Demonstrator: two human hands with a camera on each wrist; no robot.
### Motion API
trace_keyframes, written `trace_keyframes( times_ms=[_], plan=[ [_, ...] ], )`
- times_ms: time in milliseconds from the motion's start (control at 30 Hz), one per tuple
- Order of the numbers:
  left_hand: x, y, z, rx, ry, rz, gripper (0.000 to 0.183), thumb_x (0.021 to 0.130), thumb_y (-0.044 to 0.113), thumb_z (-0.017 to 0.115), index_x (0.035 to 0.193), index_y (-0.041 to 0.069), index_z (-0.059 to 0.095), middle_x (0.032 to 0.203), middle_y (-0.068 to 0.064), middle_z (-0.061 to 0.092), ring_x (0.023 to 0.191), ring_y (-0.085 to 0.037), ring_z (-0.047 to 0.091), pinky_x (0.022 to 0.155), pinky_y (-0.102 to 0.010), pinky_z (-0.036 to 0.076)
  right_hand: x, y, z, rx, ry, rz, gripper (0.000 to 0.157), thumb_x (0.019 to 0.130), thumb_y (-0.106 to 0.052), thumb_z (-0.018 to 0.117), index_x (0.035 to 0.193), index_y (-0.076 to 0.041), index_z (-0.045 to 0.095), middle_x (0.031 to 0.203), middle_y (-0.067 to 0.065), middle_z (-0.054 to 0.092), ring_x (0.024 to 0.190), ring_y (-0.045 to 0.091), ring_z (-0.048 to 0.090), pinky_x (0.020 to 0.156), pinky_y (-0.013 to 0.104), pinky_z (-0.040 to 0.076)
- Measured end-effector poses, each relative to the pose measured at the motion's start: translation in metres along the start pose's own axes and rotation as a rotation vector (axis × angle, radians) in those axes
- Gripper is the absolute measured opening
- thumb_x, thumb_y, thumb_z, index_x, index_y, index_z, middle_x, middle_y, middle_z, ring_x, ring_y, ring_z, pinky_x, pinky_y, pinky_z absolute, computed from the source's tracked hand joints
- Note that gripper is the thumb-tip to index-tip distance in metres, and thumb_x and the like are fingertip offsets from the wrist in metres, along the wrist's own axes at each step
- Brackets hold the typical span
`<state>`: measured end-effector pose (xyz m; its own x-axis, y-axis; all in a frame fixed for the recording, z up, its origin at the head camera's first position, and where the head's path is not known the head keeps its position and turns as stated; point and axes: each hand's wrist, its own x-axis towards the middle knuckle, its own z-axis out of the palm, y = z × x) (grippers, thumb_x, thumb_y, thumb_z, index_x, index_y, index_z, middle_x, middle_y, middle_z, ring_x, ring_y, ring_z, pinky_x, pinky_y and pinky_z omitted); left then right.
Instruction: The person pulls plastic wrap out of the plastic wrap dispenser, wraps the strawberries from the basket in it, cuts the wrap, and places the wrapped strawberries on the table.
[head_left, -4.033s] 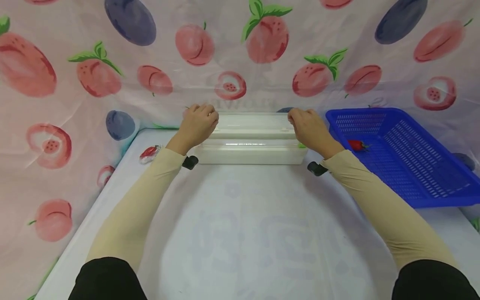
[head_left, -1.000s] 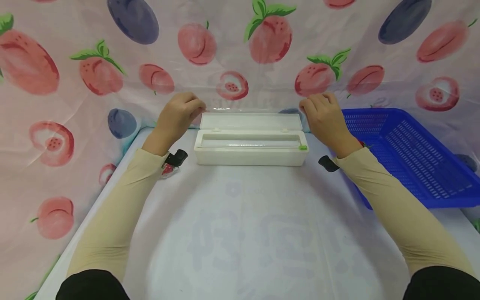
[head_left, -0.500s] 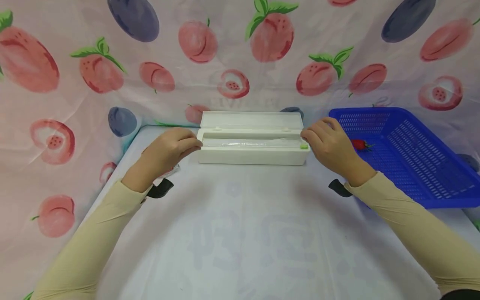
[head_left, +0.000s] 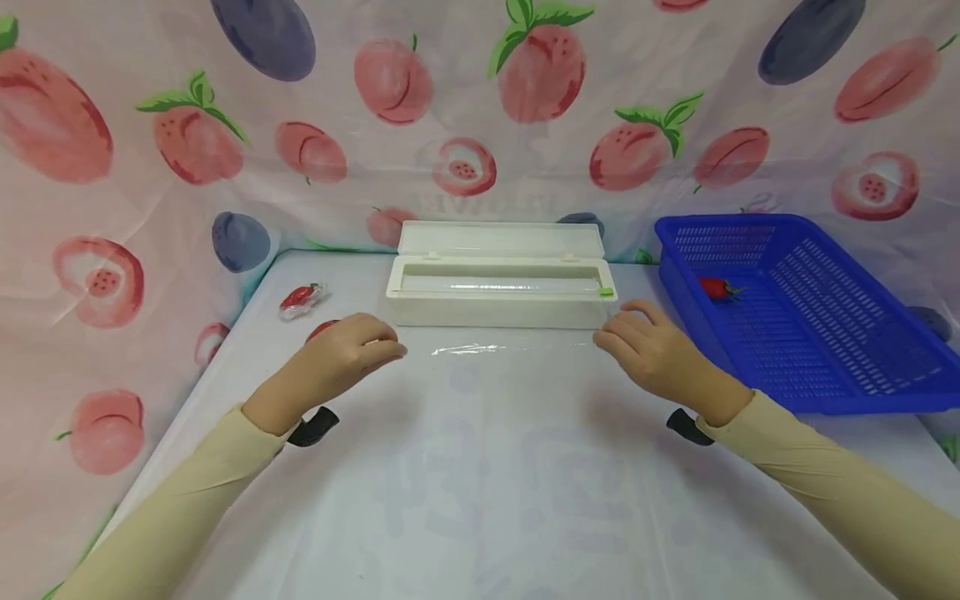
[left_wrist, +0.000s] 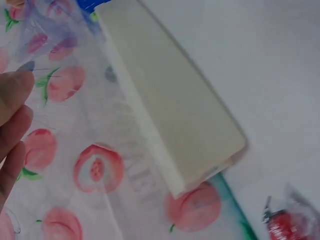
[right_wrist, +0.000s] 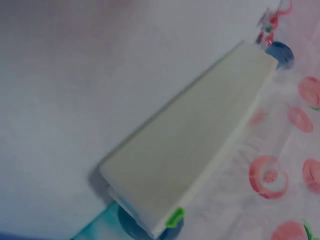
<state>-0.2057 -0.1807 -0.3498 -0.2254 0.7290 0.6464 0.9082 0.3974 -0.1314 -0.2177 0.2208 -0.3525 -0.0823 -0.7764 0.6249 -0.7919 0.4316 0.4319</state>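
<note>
A thin clear sheet of cling film (head_left: 472,349) stretches between the hands, seen mostly by its glints. My left hand (head_left: 341,357) pinches its left end with thumb and fingers. At the other end, my right hand (head_left: 651,354) pinches the film. Just behind them stands a white cling film box (head_left: 502,312), its lid (head_left: 501,239) raised, with the roll (head_left: 495,285) inside and a green tab (head_left: 606,292) at the right. The left wrist view shows fingers (left_wrist: 17,125) at its left edge; in the right wrist view the right hand is out of sight.
A blue basket (head_left: 825,400) at the right holds a red fruit with a green stalk (head_left: 718,289). At the left lies a film-wrapped red fruit (head_left: 302,298); another red thing (head_left: 322,328) is partly hidden behind my left hand. Fruit-patterned cloth (head_left: 540,183) hangs behind the white table.
Both hands have come down from above the raised lid to in front of the box, bringing the film with them. Fruit in the basket and at the left is uncovered again.
</note>
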Motion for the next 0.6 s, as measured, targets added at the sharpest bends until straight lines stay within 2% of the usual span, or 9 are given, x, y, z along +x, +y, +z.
trace_keyframes(
  times_ms=[167, 333, 500, 600],
  plan=[
    [-0.015, 0.009, 0.013, 0.005, -0.099, 0.011, 0.031, 0.058, -0.005, 0.081, 0.084, 0.004, 0.068, 0.081, -0.005, 0.063, 0.075, -0.018, 0.060, 0.067, -0.027, 0.053, -0.014, -0.015, 0.009, 0.044, -0.028, -0.061, 0.033, 0.100, -0.001, 0.030, 0.087, 0.000, 0.061, 0.077, 0.008, 0.064, 0.070, 0.019, 0.061, 0.074, 0.043, 0.054],
    [-0.024, 0.013, 0.022, 0.031, -0.202, 0.022, 0.028, 0.062, -0.003, 0.081, 0.084, 0.006, 0.068, 0.081, -0.004, 0.065, 0.078, -0.017, 0.061, 0.073, -0.027, 0.053, -0.023, -0.026, 0.017, 0.077, -0.082, -0.107, 0.036, 0.101, 0.000, 0.026, 0.089, -0.002, 0.060, 0.079, 0.006, 0.061, 0.072, 0.018, 0.059, 0.076, 0.039, 0.053],
    [-0.026, 0.014, 0.026, 0.051, -0.232, 0.013, 0.027, 0.062, -0.003, 0.081, 0.084, 0.007, 0.068, 0.081, -0.003, 0.064, 0.078, -0.017, 0.060, 0.074, -0.027, 0.053, -0.031, -0.031, 0.026, 0.093, -0.126, -0.123, 0.037, 0.100, 0.001, 0.023, 0.090, -0.003, 0.058, 0.081, 0.005, 0.060, 0.074, 0.016, 0.059, 0.077, 0.037, 0.052],
    [-0.027, 0.014, 0.029, 0.047, -0.240, 0.021, 0.028, 0.062, -0.003, 0.081, 0.084, 0.007, 0.068, 0.081, -0.003, 0.065, 0.078, -0.016, 0.060, 0.073, -0.027, 0.053, -0.035, -0.034, 0.031, 0.109, -0.197, -0.139, 0.041, 0.101, 0.000, 0.017, 0.093, -0.004, 0.057, 0.084, 0.004, 0.060, 0.077, 0.016, 0.059, 0.078, 0.035, 0.051]
  ],
)
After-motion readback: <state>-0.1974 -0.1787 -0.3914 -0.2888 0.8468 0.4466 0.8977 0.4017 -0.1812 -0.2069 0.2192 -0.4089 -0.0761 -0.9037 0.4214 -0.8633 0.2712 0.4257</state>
